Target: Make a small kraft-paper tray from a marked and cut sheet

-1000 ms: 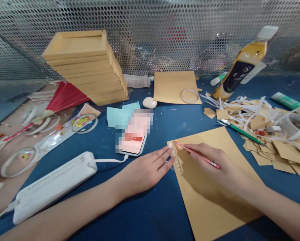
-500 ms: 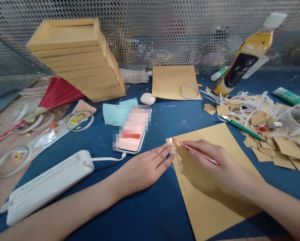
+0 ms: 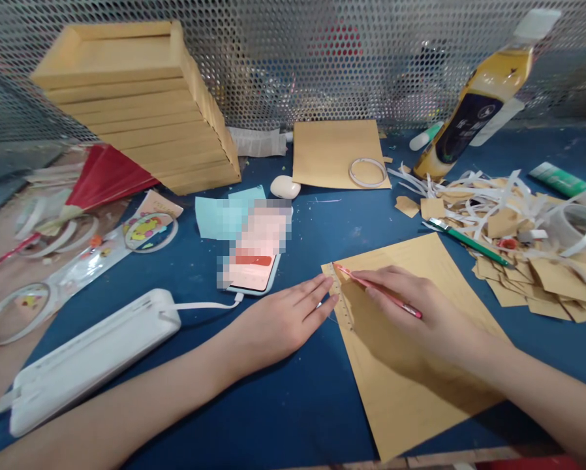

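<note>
A sheet of brown kraft card [image 3: 425, 411] lies at a slant on the blue table. Along its left edge, near the top corner, sits a short clear ruler [image 3: 342, 303] with small dark marks. My left hand [image 3: 286, 316] rests with fingers stretched out flat, their tips pressing on the ruler's edge. In my right hand [image 3: 413, 303] is a slim red pencil [image 3: 384, 289]. Its tip touches the card near the ruler's top end, and the hand's shadow falls across the card.
Left of my hands are a phone [image 3: 254, 254] on a cable and a white power strip [image 3: 94, 362]. Behind stands a tall stack of kraft boxes [image 3: 141, 111]. At right are card scraps and tape strips [image 3: 508, 261], a green craft knife [image 3: 469, 243] and a bottle [image 3: 479, 98].
The whole view has shifted slightly, with things sitting a little higher and further left. Both hands keep nearly the same places on the ruler and card; the pencil tip stays near the corner.
</note>
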`<state>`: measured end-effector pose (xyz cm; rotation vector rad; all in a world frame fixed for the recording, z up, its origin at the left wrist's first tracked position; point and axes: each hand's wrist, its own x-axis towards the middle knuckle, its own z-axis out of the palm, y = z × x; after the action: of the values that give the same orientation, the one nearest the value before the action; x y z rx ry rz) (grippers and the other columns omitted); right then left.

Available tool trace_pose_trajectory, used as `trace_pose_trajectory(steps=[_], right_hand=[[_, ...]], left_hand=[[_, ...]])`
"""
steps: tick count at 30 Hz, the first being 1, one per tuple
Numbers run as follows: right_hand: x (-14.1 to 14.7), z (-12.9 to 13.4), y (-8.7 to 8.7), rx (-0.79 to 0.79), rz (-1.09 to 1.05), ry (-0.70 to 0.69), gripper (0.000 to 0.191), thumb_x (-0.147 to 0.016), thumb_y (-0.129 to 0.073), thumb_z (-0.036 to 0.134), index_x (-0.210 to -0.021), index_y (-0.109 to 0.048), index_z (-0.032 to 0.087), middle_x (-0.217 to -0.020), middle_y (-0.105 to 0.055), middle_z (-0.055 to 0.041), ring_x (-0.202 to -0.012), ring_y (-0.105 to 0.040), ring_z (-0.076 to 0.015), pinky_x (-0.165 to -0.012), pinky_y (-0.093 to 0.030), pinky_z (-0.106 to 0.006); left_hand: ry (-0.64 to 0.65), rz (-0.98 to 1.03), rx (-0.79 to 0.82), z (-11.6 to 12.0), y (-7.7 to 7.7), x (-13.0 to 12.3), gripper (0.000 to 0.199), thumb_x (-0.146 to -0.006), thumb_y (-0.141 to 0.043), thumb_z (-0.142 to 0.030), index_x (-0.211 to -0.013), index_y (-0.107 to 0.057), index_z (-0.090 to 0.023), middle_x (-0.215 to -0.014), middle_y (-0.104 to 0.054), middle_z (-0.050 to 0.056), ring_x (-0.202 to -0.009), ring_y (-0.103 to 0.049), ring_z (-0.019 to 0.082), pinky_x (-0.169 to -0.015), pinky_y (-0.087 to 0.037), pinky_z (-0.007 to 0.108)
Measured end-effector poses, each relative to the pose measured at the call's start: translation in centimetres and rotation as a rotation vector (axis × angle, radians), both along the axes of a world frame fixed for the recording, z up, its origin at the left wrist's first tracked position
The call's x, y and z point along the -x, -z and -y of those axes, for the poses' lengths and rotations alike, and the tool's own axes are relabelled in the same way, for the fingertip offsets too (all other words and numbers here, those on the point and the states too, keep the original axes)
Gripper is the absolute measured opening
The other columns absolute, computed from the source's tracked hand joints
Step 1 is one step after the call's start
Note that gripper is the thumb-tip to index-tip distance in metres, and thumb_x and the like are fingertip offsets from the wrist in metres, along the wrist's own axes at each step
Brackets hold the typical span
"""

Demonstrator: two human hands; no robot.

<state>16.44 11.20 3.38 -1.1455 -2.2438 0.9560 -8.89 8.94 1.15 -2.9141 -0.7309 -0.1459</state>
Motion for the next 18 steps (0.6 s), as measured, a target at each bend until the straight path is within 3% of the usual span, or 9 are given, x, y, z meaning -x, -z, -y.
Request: trace_pose_trajectory(steps=[6,18], right_hand=[[-0.4,0.6,-1.1,0.010,0.015,-0.041,0.030,-0.094,-0.047,0.019,-0.118,-0.064,0.021,-0.111,-0.070,-0.0076,-0.099,-0.065,-0.0187,-0.086,-0.052,-0.031],[-3.3,2.3,-4.1,0.097,0.119,-0.259,0.036,-0.090,-0.051,0.015,-0.122,-0.063,0.028,-0.113,-0.067,-0.0067,-0.110,-0.061,-0.0234,-0.090,-0.052,-0.034]], left_hand=[[-0.003,-0.003,-0.011,0.0,-0.1,-0.1,0.040,-0.096,-0.032,-0.004,-0.134,-0.046,-0.001,-0.140,-0.044,0.024,-0.134,-0.039,0.029,-0.104,-0.045,0.039],[-0.011,-0.025,-0.059,0.1,0.0,-0.2,0.040,-0.096,-0.032,-0.004,-0.131,-0.050,-0.002,-0.137,-0.049,0.022,-0.131,-0.044,0.027,-0.102,-0.046,0.037]])
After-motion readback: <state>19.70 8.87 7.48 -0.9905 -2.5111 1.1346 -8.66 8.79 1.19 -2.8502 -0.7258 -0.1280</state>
